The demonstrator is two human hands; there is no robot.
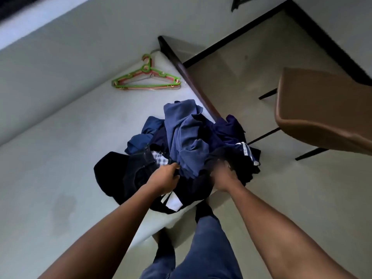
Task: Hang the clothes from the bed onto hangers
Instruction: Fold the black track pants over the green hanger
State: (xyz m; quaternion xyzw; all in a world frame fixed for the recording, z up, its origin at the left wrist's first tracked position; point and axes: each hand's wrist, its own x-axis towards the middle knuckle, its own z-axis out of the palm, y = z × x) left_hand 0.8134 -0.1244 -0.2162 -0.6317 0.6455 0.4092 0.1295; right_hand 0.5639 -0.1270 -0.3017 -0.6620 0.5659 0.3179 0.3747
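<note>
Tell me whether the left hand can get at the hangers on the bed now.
Probably yes: only bare bed lies between the left hand and the hangers, though it grips the clothes and would need to let go and stretch forward.

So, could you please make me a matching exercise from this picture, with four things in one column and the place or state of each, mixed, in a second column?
Things:
1 hangers
2 clothes pile
3 chair
4 left hand

Places or states:
A stands on the floor beside the bed
B grips cloth in the pile
C lie on the bed near its far corner
D heaped at the bed's near edge

Pairs: 1-C, 2-D, 3-A, 4-B.
</note>
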